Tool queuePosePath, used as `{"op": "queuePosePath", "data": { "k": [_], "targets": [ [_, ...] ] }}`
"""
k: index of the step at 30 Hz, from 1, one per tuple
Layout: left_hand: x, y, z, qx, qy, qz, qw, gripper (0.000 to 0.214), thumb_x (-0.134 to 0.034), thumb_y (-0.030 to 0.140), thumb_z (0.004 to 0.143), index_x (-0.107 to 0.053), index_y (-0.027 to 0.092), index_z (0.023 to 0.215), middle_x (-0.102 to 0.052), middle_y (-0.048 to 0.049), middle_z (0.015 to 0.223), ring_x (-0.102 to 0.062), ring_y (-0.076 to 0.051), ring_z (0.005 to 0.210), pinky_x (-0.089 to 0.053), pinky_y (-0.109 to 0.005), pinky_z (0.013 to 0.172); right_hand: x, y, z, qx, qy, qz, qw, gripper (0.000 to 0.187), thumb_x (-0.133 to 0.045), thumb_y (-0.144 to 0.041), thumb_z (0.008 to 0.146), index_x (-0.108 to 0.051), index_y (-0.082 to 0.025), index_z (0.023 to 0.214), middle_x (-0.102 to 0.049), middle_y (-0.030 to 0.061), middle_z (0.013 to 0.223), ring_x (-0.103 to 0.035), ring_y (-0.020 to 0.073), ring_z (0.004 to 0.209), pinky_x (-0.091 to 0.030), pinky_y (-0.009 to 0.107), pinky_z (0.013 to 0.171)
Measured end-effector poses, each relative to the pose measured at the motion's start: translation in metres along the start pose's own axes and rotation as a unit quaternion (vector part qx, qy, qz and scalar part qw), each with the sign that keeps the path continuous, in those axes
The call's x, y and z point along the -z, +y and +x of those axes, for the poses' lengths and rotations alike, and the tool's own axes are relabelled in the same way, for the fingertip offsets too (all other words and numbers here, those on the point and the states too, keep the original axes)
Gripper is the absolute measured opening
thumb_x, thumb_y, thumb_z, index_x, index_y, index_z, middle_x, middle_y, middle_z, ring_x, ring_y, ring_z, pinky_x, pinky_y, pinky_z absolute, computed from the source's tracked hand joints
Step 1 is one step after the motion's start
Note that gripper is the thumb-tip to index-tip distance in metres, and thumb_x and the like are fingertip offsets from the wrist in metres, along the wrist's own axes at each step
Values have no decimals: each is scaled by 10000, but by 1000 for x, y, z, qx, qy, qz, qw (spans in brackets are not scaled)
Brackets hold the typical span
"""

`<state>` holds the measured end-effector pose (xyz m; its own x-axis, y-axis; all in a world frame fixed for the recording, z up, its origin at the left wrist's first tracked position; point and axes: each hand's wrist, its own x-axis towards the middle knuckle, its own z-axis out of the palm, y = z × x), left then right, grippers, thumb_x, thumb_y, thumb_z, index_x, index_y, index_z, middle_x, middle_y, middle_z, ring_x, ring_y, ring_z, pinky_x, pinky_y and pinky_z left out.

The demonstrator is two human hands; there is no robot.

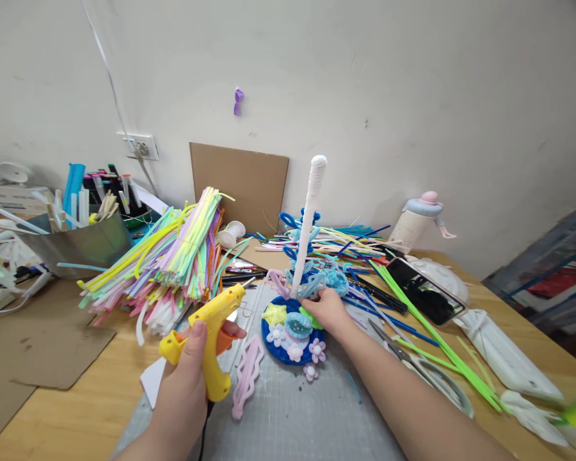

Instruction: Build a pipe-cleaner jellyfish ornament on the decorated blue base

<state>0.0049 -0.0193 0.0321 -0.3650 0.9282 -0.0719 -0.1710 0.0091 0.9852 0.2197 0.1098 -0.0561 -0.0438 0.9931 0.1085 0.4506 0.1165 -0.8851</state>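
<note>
My left hand (187, 378) is closed around the handle of a yellow glue gun (211, 333), whose nozzle points up and right toward the craft piece. My right hand (327, 309) rests on a round blue base (288, 346) decorated with a yellow star, a blue shell and small pink flowers. Its fingers pinch a small blue pipe-cleaner piece at the foot of a tall white wrapped post (310, 221) that rises from the base. A pink pipe-cleaner shape (247, 378) lies on the grey cutting mat (307, 422) beside the gun.
A big pile of pastel pipe cleaners (173, 256) lies at the left. Blue and green ones (413, 301), a phone (425, 288), scissors (393, 346) and white bags fill the right. A metal bin of tools (81, 237) stands back left, cardboard (237, 186) against the wall.
</note>
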Motion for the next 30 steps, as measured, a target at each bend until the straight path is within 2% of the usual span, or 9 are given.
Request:
{"op": "queuePosePath", "data": {
  "k": [3,8,12,15,19,24,27,30],
  "targets": [
    [1,-2,0,7,1,-8,1000,499,-515,633,693,-658,186,863,-672,-60,737,-596,-222,737,-366,-215,414,0,0,0,0,-1,-2,1000,176,-581,-211,653,-669,-143,789,-729,84,822,-675,238,748,-519,319,706],
    [1,-3,0,19,1,-15,1000,509,-524,634,684,-660,182,876,-670,-60,742,-558,-191,639,-330,-202,357,3,-3,-2,3,-9,-2,1000,209,-598,-258,659,-666,-131,810,-723,97,830,-669,246,764,-508,337,727],
    [1,-1,0,10,3,-16,1000,487,-521,629,696,-662,186,841,-674,-57,719,-575,-199,715,-374,-192,408,7,-7,-3,-2,-24,12,1000,252,-583,-306,695,-665,-130,856,-724,92,861,-670,236,766,-512,329,713],
    [2,-1,1,16,-1,-10,1000,481,-513,625,702,-664,186,822,-677,-51,728,-569,-184,662,-347,-197,394,8,-6,-3,-7,-22,17,1000,252,-567,-276,701,-665,-130,882,-723,86,882,-669,224,766,-512,313,701],
    [2,-2,1,16,-4,-16,1000,491,-521,614,697,-667,173,857,-670,-53,723,-552,-173,593,-332,-212,397,4,0,0,-12,-14,2,1000,206,-584,-260,668,-678,-134,800,-726,69,778,-663,217,702,-505,294,648],
    [1,-1,0,15,3,-22,1000,489,-536,601,697,-662,169,888,-672,-66,726,-597,-215,702,-387,-229,462,1,3,2,-31,9,-23,999,150,-597,-268,633,-660,-139,674,-701,56,638,-637,203,593,-477,272,550],
    [2,-3,1,6,-1,-18,1000,473,-540,601,695,-667,171,847,-676,-74,738,-606,-227,783,-420,-233,520,0,2,1,-32,7,-22,999,152,-595,-259,628,-662,-135,684,-711,68,671,-648,210,617,-485,273,560],
    [3,-4,2,12,-9,-21,1000,463,-531,595,705,-665,183,869,-676,-65,741,-605,-224,781,-426,-235,525,0,1,1,-24,2,-17,1000,183,-584,-246,637,-672,-134,753,-723,77,750,-664,219,683,-502,281,609]
  ]
}}
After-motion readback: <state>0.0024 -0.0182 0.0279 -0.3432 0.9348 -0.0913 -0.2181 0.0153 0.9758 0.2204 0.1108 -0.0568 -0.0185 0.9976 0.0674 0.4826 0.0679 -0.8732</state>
